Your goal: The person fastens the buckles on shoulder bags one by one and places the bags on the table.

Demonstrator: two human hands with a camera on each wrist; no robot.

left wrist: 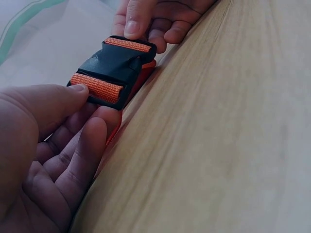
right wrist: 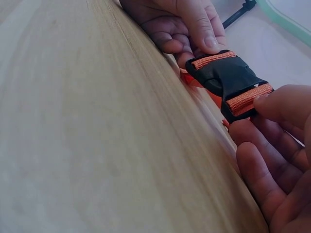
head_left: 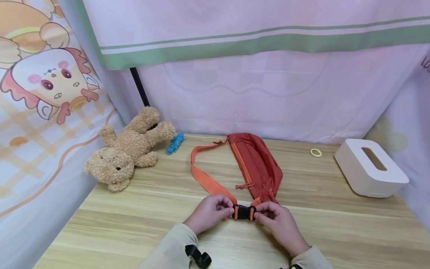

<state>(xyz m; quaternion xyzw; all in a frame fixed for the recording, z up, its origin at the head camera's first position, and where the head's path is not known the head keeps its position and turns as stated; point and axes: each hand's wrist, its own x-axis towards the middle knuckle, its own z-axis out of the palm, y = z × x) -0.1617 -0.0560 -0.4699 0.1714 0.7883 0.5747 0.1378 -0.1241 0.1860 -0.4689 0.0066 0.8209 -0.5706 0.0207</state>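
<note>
A red waist bag [head_left: 256, 164] lies on the table with its orange strap [head_left: 208, 177] looped out to the left. At the strap's near end is a black side-release buckle [head_left: 244, 212], its two halves joined together. My left hand [head_left: 215, 211] pinches the buckle's left end between thumb and fingers. The right end is pinched by my right hand [head_left: 280, 224]. Both wrist views show the buckle [left wrist: 114, 70] close up, with orange webbing [right wrist: 248, 99] threaded through each end and a thumb on either side.
A brown teddy bear [head_left: 125, 149] lies at the left beside a bundle of blue cord [head_left: 175, 143]. On the right are a pale yellow ring [head_left: 316, 152] and a white tissue box [head_left: 371, 170]. Curtains hang behind the wooden table [head_left: 134, 224].
</note>
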